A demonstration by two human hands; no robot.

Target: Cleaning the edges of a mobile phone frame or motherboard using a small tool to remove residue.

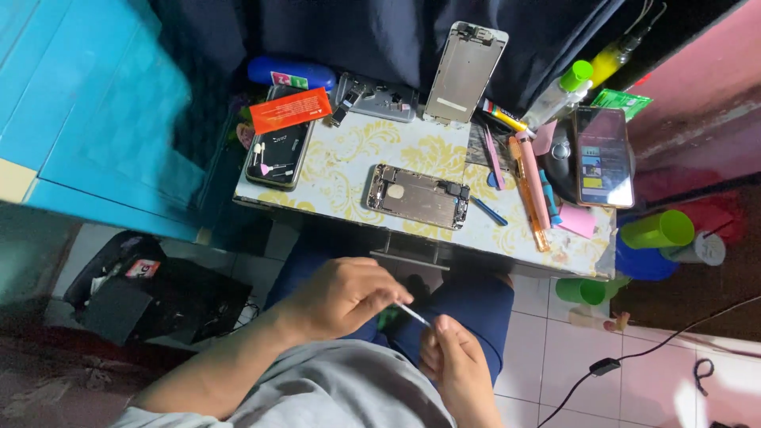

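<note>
Two hands meet over my lap: left hand (341, 295) fingers pinch thin tweezers (414, 315), tip touching right hand (456, 366) fingertips, which are curled narrow.

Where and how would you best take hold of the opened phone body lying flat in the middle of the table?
Grip the opened phone body by its two long edges, coming from above. It lies flat with its inner parts facing up, so fingers probably belong on the rim, not the exposed inside.

An opened phone chassis (418, 196) lies mid-counter (349, 158). Behind it a screen frame (464, 71) leans upright. A boxed phone (278, 150) sits at the left edge, another phone (603, 156) at the right. Both hands (341, 297) (457, 361) meet over the lap, before the counter.
</note>
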